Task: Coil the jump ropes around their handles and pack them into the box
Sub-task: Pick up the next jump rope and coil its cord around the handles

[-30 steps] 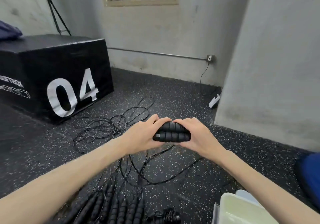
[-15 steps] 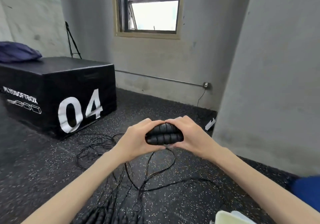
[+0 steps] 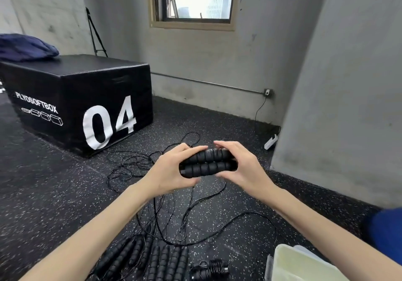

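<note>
Two black handles (image 3: 207,163) held side by side at centre frame, above the floor (image 3: 54,193). Left hand (image 3: 171,167) gripping their left end, fingers curled behind and thumb underneath. Right hand (image 3: 238,167) cupped at the right end, thumb low and fingertips arched over the top; unclear whether pinching the handles or just hovering against them. Cord (image 3: 195,195) from this pair hanging loose below the hands and trailing across the floor to lower centre, not yet wound on.

Progress, judged from the layout: early. One rope (image 3: 210,268) at bottom centre apparently already coiled around its handles, lying on the floor rather than packed. A row of further handles (image 3: 152,256) at lower left of centre, cords still spread in a tangle (image 3: 134,165) reaching up toward the black plyo box (image 3: 76,97) at mid left. Pale box (image 3: 304,263) at lower right corner, only partly in frame; contents not visible.

Left to do: wind this pair, repeat for the row of uncoiled ropes, then move every bundle into the pale box.
</note>
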